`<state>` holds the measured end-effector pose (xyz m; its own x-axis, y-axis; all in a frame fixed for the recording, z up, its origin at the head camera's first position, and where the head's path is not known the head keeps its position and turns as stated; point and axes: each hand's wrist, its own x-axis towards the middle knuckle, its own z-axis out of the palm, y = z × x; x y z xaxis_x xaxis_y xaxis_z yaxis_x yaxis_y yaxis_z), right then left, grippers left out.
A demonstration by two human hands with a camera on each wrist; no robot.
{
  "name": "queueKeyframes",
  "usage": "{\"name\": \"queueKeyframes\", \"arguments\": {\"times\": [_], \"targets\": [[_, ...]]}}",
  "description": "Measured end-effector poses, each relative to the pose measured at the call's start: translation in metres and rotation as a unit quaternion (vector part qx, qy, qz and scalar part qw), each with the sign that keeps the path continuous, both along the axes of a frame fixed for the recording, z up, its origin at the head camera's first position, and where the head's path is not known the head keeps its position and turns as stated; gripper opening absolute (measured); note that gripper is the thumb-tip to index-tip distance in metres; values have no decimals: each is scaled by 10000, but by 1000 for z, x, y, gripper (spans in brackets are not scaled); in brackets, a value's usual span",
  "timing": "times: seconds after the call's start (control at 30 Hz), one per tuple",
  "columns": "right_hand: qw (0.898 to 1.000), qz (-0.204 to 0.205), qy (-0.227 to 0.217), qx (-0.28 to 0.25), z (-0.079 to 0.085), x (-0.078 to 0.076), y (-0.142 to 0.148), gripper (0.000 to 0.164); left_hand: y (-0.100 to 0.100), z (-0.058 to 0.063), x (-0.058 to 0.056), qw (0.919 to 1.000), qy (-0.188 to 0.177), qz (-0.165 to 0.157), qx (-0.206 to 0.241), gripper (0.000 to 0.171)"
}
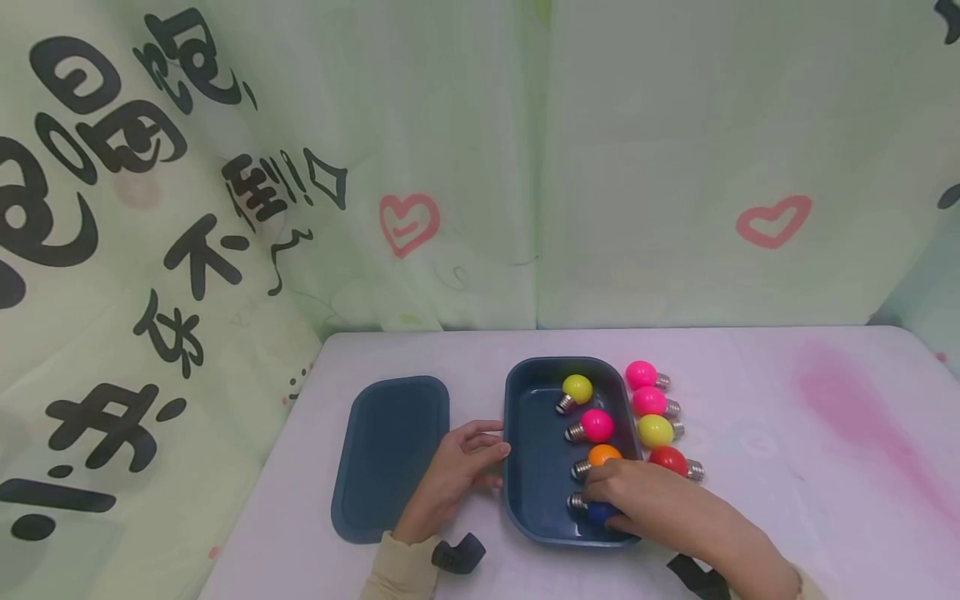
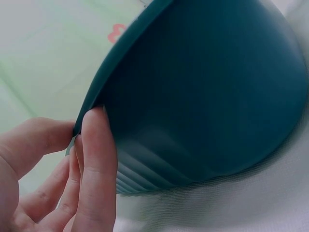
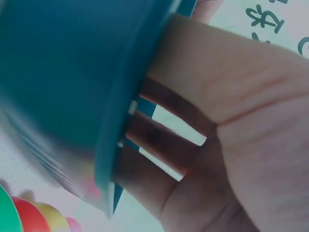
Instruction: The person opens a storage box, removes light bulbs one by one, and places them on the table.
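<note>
A dark blue plastic box (image 1: pixel 536 508) holds a column of toy light bulbs: a yellow bulb (image 1: pixel 577 388), a pink bulb (image 1: pixel 597 426), an orange bulb (image 1: pixel 604 454) and a blue bulb (image 1: pixel 598 512). My left hand (image 1: pixel 467 467) pinches the box's left rim; in the left wrist view its fingertips (image 2: pixel 98 121) lie against the outer wall just under the lip. Reaching over the right rim, my right hand (image 1: pixel 645 493) grips the blue bulb near the box's front end. In the right wrist view the box wall (image 3: pixel 63 96) hides those fingertips.
Left of the box lies a flat dark blue lid (image 1: pixel 390 458). Along its right side are two pink bulbs (image 1: pixel 641 375), a yellow bulb (image 1: pixel 656 432) and a red bulb (image 1: pixel 669 460). A green bulb (image 3: pixel 7 215) shows only in the right wrist view.
</note>
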<state>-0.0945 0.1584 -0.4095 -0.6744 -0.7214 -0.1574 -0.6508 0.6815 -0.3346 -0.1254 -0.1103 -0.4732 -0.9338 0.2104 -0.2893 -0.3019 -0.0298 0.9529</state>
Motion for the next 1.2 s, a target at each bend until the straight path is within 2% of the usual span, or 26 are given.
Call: {"name": "queueKeyframes", "arguments": {"times": [0.27,0.63,0.8,1.07,1.2], "targets": [[9995,69,-16,-311,10,2,5,36,0,-1,-1,10000,-5,-32,-3,47],[9978,171,588,-270,22,0,14,38,-1,-2,0,10000,-7,10,-23,46],[9977,70,596,-308,28,-1,21,38,-1,-1,0,10000,9,0,-39,46],[9949,-83,854,-525,34,-1,33,40,-1,-1,-1,10000,-2,-5,-32,46],[9953,-270,751,-546,35,-1,39,42,-1,-1,-1,10000,-14,10,-27,45]]}}
